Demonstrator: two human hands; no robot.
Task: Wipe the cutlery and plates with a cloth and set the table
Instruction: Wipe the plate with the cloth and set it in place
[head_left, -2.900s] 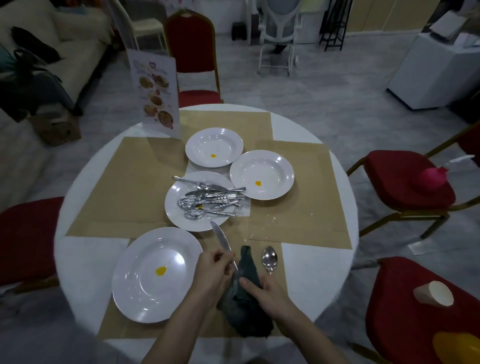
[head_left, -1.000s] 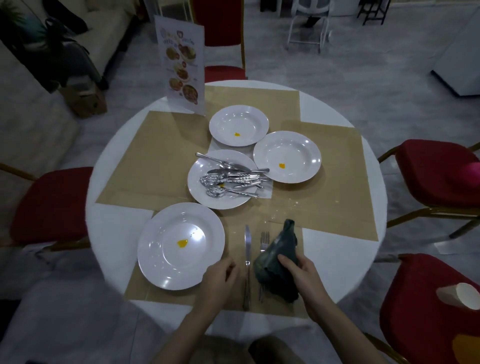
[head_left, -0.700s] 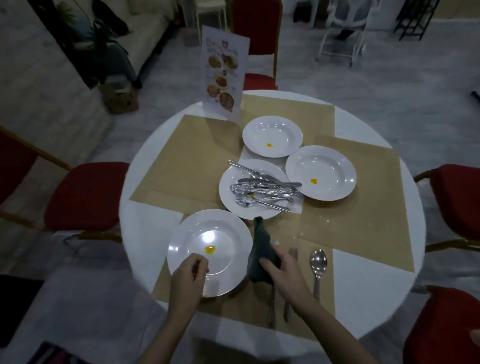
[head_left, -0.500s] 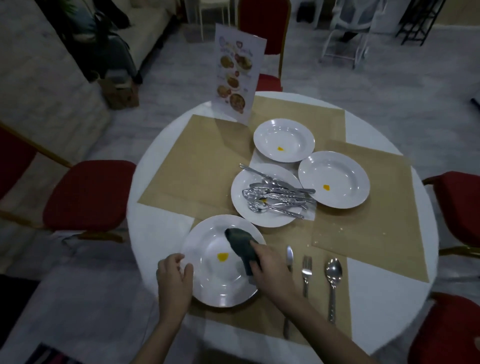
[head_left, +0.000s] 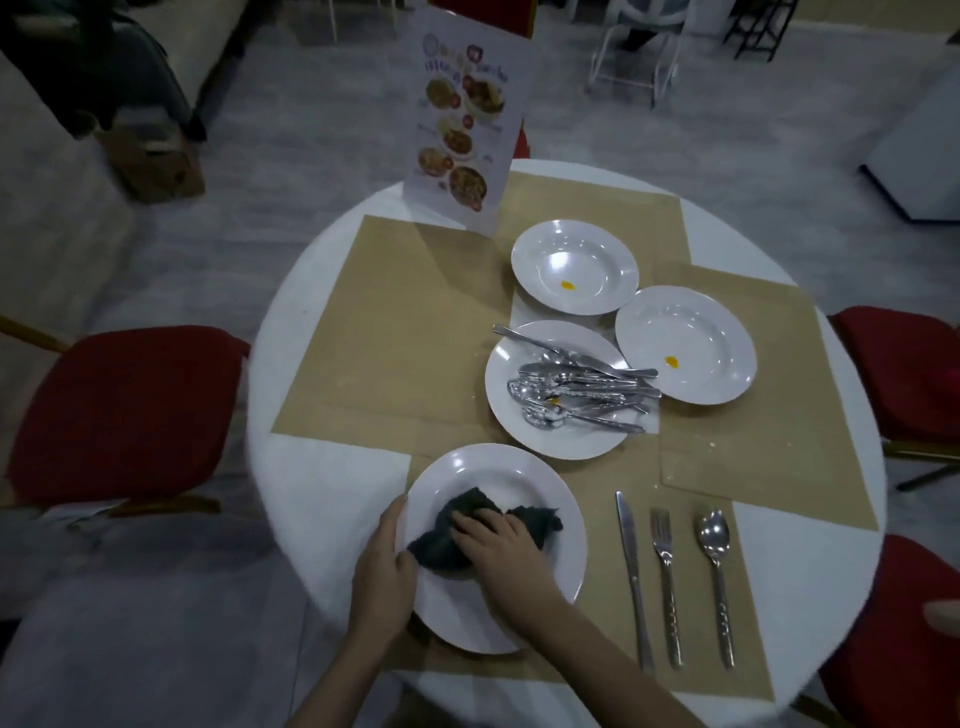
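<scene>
Since earlier frame cloth (head_left: 447, 535) now covers near plate (head_left: 540, 483) centre, right hand (head_left: 498, 540) pressing it flat-fingered, left hand (head_left: 382, 566) gripping plate's left rim, knife (head_left: 631, 571), fork (head_left: 666, 577), spoon (head_left: 717, 566) right on desk (head_left: 332, 493).

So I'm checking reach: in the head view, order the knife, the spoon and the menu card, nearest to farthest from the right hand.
1. Knife, just right of the right hand.
2. Spoon, farther right.
3. Menu card, at the table's far edge.
</scene>
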